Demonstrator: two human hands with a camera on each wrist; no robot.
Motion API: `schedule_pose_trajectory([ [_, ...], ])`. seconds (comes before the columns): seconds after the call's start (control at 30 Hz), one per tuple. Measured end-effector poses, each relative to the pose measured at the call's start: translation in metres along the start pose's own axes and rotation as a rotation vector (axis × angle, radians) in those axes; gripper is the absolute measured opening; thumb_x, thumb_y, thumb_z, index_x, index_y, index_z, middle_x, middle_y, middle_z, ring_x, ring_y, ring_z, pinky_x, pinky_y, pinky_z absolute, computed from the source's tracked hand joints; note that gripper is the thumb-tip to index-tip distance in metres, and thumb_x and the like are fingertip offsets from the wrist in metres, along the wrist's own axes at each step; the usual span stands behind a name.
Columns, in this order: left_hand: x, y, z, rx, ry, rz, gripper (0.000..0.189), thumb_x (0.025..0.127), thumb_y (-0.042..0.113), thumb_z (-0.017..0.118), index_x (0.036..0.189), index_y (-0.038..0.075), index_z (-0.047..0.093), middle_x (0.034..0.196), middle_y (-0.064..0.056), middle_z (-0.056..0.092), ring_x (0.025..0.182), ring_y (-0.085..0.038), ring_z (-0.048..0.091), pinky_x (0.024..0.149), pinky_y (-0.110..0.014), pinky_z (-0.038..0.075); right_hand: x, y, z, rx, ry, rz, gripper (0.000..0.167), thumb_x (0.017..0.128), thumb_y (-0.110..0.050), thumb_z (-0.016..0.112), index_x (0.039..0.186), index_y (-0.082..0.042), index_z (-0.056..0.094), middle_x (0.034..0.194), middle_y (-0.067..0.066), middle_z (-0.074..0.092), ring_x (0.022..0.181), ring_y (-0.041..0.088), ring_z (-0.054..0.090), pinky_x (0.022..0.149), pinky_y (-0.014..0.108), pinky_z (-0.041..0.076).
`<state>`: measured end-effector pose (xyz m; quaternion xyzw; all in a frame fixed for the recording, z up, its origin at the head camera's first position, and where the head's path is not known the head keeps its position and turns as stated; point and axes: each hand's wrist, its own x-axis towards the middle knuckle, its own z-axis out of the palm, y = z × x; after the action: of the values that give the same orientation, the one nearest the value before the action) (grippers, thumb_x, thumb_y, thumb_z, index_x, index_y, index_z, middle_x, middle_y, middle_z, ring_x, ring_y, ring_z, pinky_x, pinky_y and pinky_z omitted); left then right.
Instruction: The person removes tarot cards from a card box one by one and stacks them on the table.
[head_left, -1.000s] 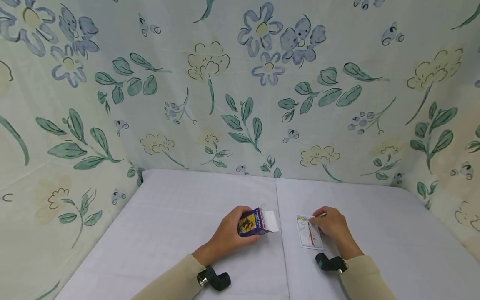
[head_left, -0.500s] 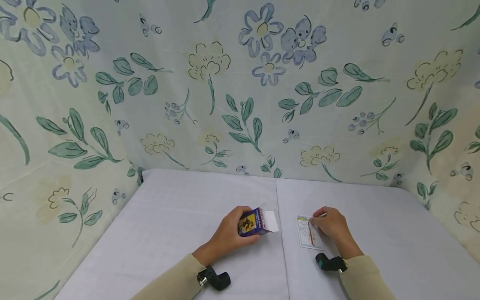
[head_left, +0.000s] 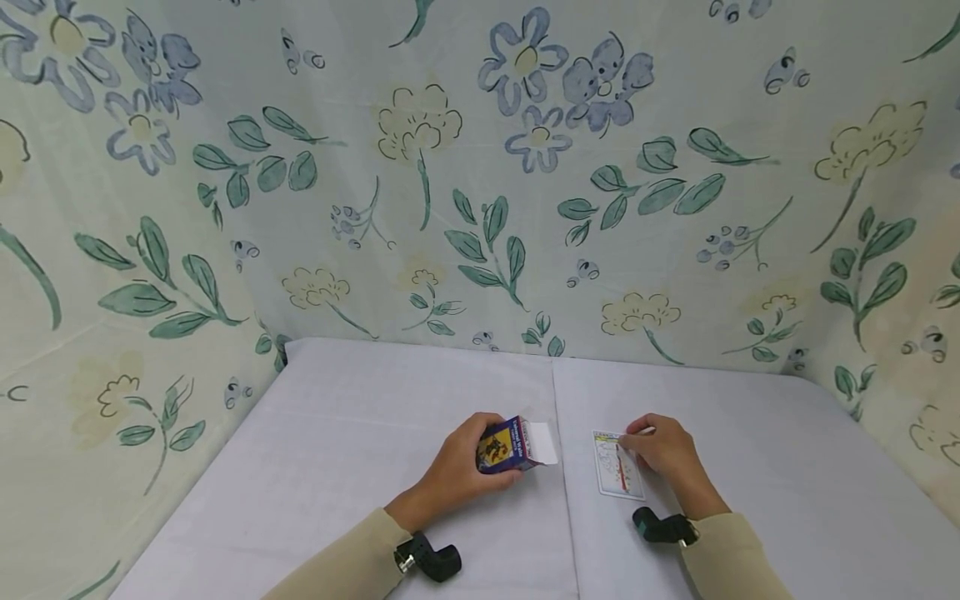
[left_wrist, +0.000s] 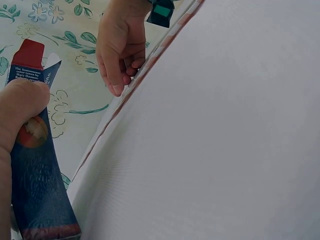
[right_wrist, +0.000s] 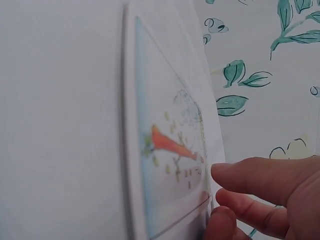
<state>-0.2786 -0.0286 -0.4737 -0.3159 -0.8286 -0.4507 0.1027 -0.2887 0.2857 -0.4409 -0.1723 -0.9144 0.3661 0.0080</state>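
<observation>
My left hand (head_left: pixel 456 467) grips a small dark blue card box (head_left: pixel 497 448) with "Universal Waite" printed on it, tilted above the white tablecloth. The box's white end flap (head_left: pixel 543 442) stands open toward the right. In the left wrist view my thumb (left_wrist: pixel 22 102) presses its printed side, near a red tab (left_wrist: pixel 31 54). To the right, a picture card (head_left: pixel 613 468) with a white border and an orange-red stroke lies face up. My right hand (head_left: pixel 666 454) is at its upper right corner; in the right wrist view the loosely bent fingers (right_wrist: pixel 250 207) are beside its edge.
A white tablecloth (head_left: pixel 360 433) covers the table, with a fold line running front to back between the two hands. Floral fabric (head_left: pixel 480 208) hangs behind the table and along both sides. Black wrist cameras (head_left: pixel 437 560) are strapped to both wrists.
</observation>
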Motion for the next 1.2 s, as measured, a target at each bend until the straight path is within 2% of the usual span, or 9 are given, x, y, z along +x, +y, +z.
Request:
schedule_pose_trajectory([
  [0.23, 0.000, 0.001, 0.000, 0.004, 0.001, 0.003, 0.071, 0.077, 0.047, 0.077, 0.131, 0.014, 0.045, 0.120, 0.005, 0.055, 0.099, -0.008, 0.052, 0.085, -0.026, 0.048, -0.004, -0.001, -0.006, 0.046, -0.022, -0.008, 0.032, 0.087, -0.019, 0.066, 0.110, 0.001, 0.058, 0.094, 0.019, 0.060, 0.075, 0.025, 0.055, 0.055, 0.022, 0.046],
  [0.57, 0.000, 0.003, -0.001, 0.002, -0.005, -0.015, 0.070, 0.077, 0.045, 0.078, 0.131, 0.015, 0.046, 0.120, 0.004, 0.055, 0.100, -0.008, 0.052, 0.085, -0.026, 0.048, -0.010, -0.013, -0.011, 0.086, -0.036, -0.125, 0.033, 0.089, -0.023, 0.067, 0.114, -0.003, 0.059, 0.096, 0.015, 0.059, 0.079, 0.024, 0.057, 0.066, 0.025, 0.052],
  [0.63, 0.000, 0.004, -0.001, 0.001, -0.006, -0.015, 0.070, 0.077, 0.046, 0.078, 0.131, 0.015, 0.046, 0.120, 0.003, 0.055, 0.100, -0.008, 0.052, 0.086, -0.026, 0.048, -0.002, -0.007, -0.007, 0.085, -0.031, -0.170, 0.036, 0.090, -0.031, 0.068, 0.115, -0.007, 0.060, 0.096, 0.013, 0.060, 0.079, 0.023, 0.058, 0.064, 0.024, 0.052],
  [0.77, 0.000, 0.003, 0.000, -0.008, -0.001, -0.003, 0.070, 0.077, 0.047, 0.077, 0.132, 0.016, 0.046, 0.120, 0.005, 0.055, 0.100, -0.008, 0.052, 0.086, -0.026, 0.048, 0.031, 0.020, 0.010, 0.068, -0.008, -0.268, 0.043, 0.086, -0.049, 0.068, 0.115, -0.018, 0.060, 0.096, 0.008, 0.061, 0.077, 0.021, 0.060, 0.062, 0.023, 0.052],
  [0.83, 0.000, 0.003, 0.001, -0.011, 0.003, 0.003, 0.070, 0.077, 0.047, 0.077, 0.131, 0.016, 0.046, 0.120, 0.006, 0.055, 0.100, -0.007, 0.052, 0.086, -0.026, 0.048, 0.036, 0.027, 0.016, 0.098, -0.011, -0.351, 0.043, 0.086, -0.051, 0.066, 0.115, -0.020, 0.061, 0.096, 0.006, 0.062, 0.075, 0.019, 0.061, 0.064, 0.025, 0.052],
  [1.0, -0.001, 0.001, 0.002, -0.002, 0.007, 0.008, 0.070, 0.077, 0.047, 0.078, 0.131, 0.016, 0.046, 0.120, 0.005, 0.055, 0.100, -0.007, 0.052, 0.085, -0.026, 0.048, 0.040, 0.026, 0.027, 0.142, 0.011, -0.423, 0.042, 0.083, -0.057, 0.066, 0.111, -0.026, 0.062, 0.091, 0.002, 0.063, 0.071, 0.019, 0.062, 0.063, 0.027, 0.054],
  [1.03, -0.001, 0.001, 0.002, -0.001, 0.006, 0.010, 0.070, 0.077, 0.047, 0.078, 0.131, 0.016, 0.046, 0.120, 0.004, 0.056, 0.100, -0.007, 0.052, 0.086, -0.026, 0.048, 0.047, 0.029, 0.032, 0.114, 0.030, -0.413, 0.045, 0.080, -0.062, 0.066, 0.110, -0.029, 0.061, 0.090, 0.000, 0.063, 0.069, 0.017, 0.062, 0.061, 0.026, 0.053],
  [1.13, 0.000, 0.001, 0.002, -0.004, 0.001, 0.014, 0.070, 0.077, 0.047, 0.078, 0.132, 0.016, 0.046, 0.120, 0.004, 0.056, 0.100, -0.007, 0.052, 0.086, -0.026, 0.048, 0.028, 0.010, 0.027, 0.139, 0.014, -0.416, 0.039, 0.083, -0.055, 0.068, 0.110, -0.028, 0.062, 0.088, -0.001, 0.064, 0.068, 0.018, 0.063, 0.055, 0.028, 0.052],
  [1.2, 0.000, 0.002, 0.001, -0.006, -0.001, 0.017, 0.070, 0.077, 0.046, 0.078, 0.131, 0.017, 0.046, 0.120, 0.003, 0.056, 0.100, -0.007, 0.052, 0.086, -0.026, 0.048, 0.005, -0.010, 0.018, 0.163, -0.016, -0.423, 0.037, 0.086, -0.048, 0.069, 0.111, -0.021, 0.063, 0.089, 0.002, 0.064, 0.068, 0.019, 0.062, 0.054, 0.031, 0.052],
])
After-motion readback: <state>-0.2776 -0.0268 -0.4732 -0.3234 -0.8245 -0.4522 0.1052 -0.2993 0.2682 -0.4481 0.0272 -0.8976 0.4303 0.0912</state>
